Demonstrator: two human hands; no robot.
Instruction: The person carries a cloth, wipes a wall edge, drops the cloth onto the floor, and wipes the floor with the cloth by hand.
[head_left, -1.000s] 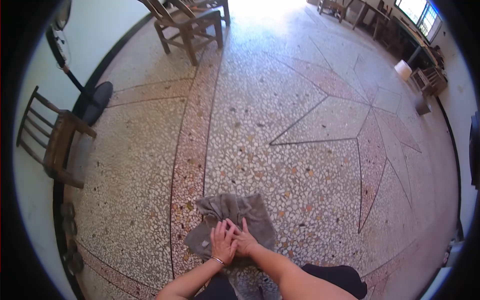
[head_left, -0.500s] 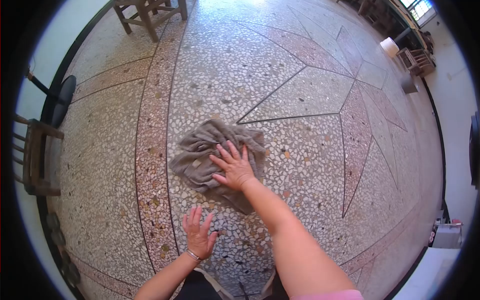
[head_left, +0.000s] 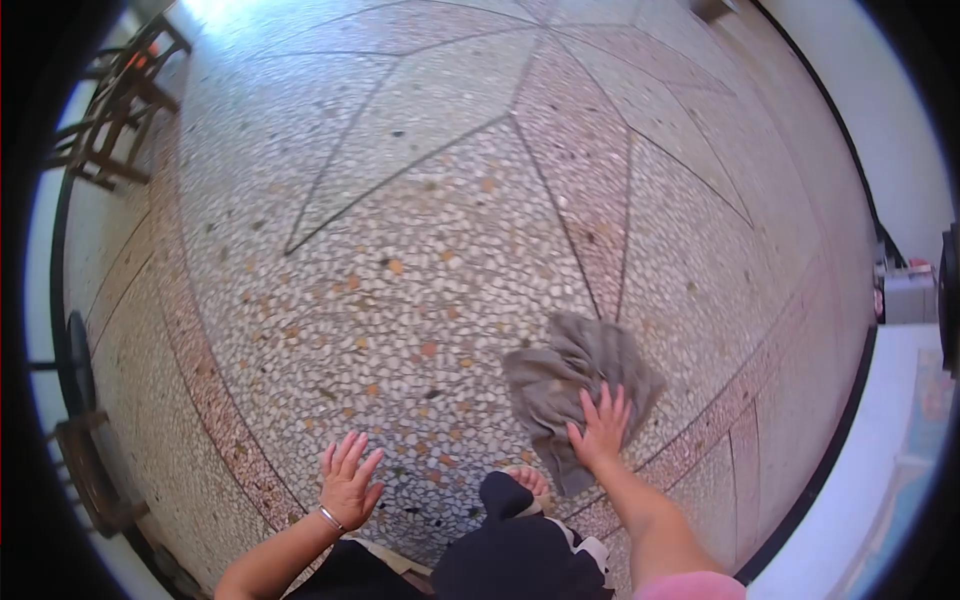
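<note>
A crumpled grey-brown cloth [head_left: 560,385] lies on the speckled terrazzo floor [head_left: 420,300], right of the middle. On its right part rests my right hand [head_left: 602,430], palm down with the fingers spread and not wrapped round it. Over the floor at the lower left hovers my left hand [head_left: 350,485], a bracelet at its wrist. Its fingers are apart and nothing is in them. Between the two hands, a bare foot [head_left: 530,480] and a dark-clothed knee show near the bottom edge.
Wooden chairs [head_left: 115,130] stand along the left wall, with another dark wooden seat [head_left: 95,470] lower down. A white surface [head_left: 840,480] borders the floor on the right, and a grey box-like object [head_left: 908,295] sits beyond it. Dark inlaid lines form a star pattern.
The cloth has moved right across the floor under my right hand. My view has swung to the right, and a foot and knee have come into sight. My left hand stays raised and empty.
</note>
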